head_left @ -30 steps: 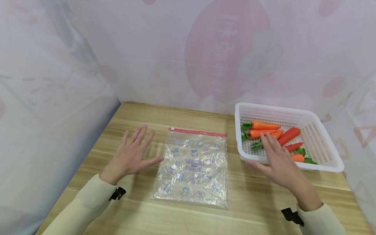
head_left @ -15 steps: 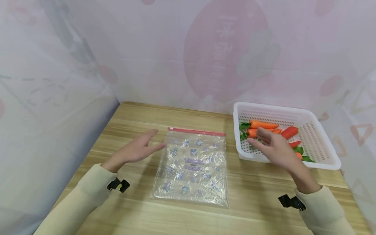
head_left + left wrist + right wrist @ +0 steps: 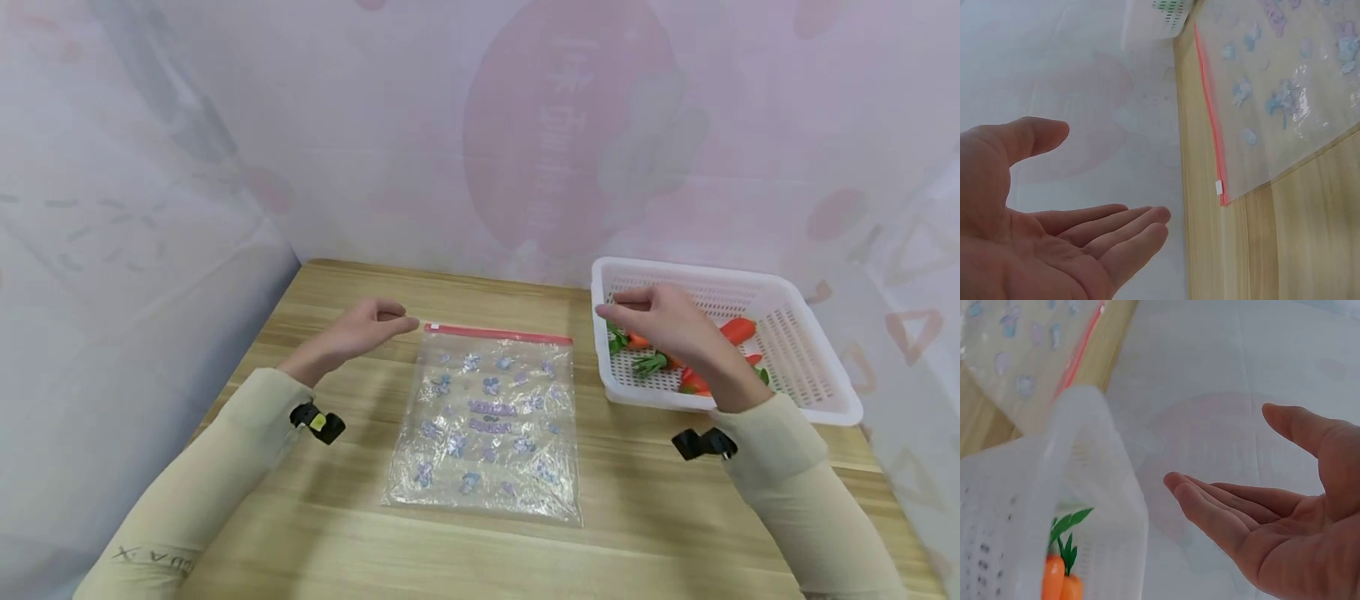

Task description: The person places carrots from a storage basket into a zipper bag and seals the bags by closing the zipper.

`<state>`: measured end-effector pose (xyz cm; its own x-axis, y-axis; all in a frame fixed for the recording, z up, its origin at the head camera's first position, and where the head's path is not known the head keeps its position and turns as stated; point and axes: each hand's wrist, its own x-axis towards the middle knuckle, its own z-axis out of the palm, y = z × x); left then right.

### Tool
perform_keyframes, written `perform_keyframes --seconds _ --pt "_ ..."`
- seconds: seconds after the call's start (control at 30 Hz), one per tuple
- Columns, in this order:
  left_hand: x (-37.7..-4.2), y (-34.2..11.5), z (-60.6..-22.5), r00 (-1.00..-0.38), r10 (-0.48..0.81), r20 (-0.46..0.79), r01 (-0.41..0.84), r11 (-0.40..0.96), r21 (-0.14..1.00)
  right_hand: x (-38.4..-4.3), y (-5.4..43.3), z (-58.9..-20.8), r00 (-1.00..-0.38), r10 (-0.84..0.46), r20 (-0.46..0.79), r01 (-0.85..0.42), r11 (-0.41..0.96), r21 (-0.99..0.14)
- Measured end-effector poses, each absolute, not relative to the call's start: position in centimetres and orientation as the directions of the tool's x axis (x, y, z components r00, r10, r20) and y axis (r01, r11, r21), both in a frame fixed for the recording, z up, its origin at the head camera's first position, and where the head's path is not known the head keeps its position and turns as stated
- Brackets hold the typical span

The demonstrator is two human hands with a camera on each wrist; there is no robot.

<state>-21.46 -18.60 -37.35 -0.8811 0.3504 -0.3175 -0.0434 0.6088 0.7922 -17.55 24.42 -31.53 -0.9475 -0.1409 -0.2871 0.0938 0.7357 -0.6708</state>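
A clear zip bag (image 3: 491, 425) with small blue and purple prints lies flat, its red slider edge toward the back wall. My left hand (image 3: 358, 332) hovers by the bag's upper left corner, thumb apart from the fingers, holding nothing. Over the left part of a white plastic basket (image 3: 817, 333) hangs my right hand (image 3: 667, 321), its thumb also spread from the fingers and nothing between them. Inside the basket lie orange carrots (image 3: 1054, 575) with green tops and a red vegetable (image 3: 738, 331); the right hand and forearm hide some of them in the head view.
Everything stands on a wood-grain table (image 3: 315, 517). Pale printed cloth (image 3: 375, 167) rises behind it and along both sides. The basket sits at the back right, close to the cloth. Black wrist cameras (image 3: 318, 421) are strapped to both sleeves.
Both hands have turned from palm-down with spread fingers to sideways, fingers gently bent. They have moved farther back, and the right hand also shifted left. Bag and basket have stayed put.
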Motion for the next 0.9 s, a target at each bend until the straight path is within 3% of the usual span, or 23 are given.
perform_keyframes --seconds 0.33,0.57,0.9 --pt "-24.6 -17.9 -38.0 -0.842 0.330 -0.426 -0.127 0.647 0.752 -21.0 19.5 -33.0 -0.926 -0.178 -0.333 0.085 0.759 -0.645" --pt "-25.9 -17.6 -39.0 -0.851 0.302 -0.429 -0.141 0.656 0.742 -22.8 17.0 -35.2 -0.911 -0.114 -0.395 0.160 0.788 -0.595" --pt "-27.3 -17.2 -40.8 -0.851 0.251 -0.461 -0.222 0.624 0.749 -24.6 14.7 -39.1 -0.918 -0.033 -0.396 0.171 0.867 -0.468"
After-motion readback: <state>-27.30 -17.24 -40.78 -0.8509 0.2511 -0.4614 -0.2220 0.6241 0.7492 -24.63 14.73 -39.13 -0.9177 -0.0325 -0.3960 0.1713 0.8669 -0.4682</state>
